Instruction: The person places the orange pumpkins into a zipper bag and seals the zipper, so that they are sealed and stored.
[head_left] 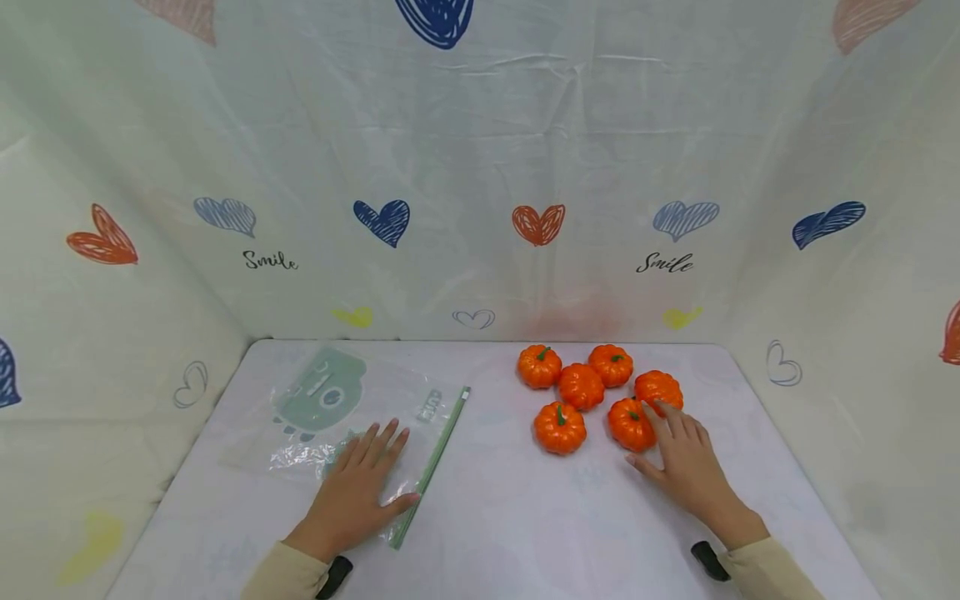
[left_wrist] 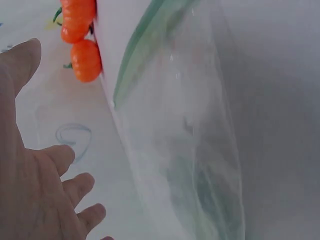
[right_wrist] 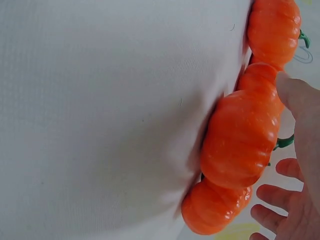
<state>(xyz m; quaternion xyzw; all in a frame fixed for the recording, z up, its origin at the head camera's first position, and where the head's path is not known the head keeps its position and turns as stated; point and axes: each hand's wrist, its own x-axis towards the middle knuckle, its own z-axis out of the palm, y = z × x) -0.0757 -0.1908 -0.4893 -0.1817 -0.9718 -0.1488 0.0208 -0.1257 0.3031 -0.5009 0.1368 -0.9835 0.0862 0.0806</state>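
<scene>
A clear zip bag (head_left: 322, 392) printed with a pale green cartoon figure lies flat at the left of the table, its green zip edge (head_left: 431, 468) facing right. Over its lower right part is my left hand (head_left: 356, 496), fingers spread and thumb reaching across the zip edge. Several small orange pumpkins with green stems are grouped at the right. My right hand (head_left: 686, 467) is at the nearest right pumpkin (head_left: 630, 423), fingers extended beside and over it, thumb apart. In the right wrist view this pumpkin (right_wrist: 242, 140) is not enclosed by the fingers.
Further pumpkins stand behind and to the left, among them a front left one (head_left: 559, 428) and a back left one (head_left: 539, 367). The white table (head_left: 517, 517) meets a cloth backdrop (head_left: 465, 275) with hearts at its back and sides.
</scene>
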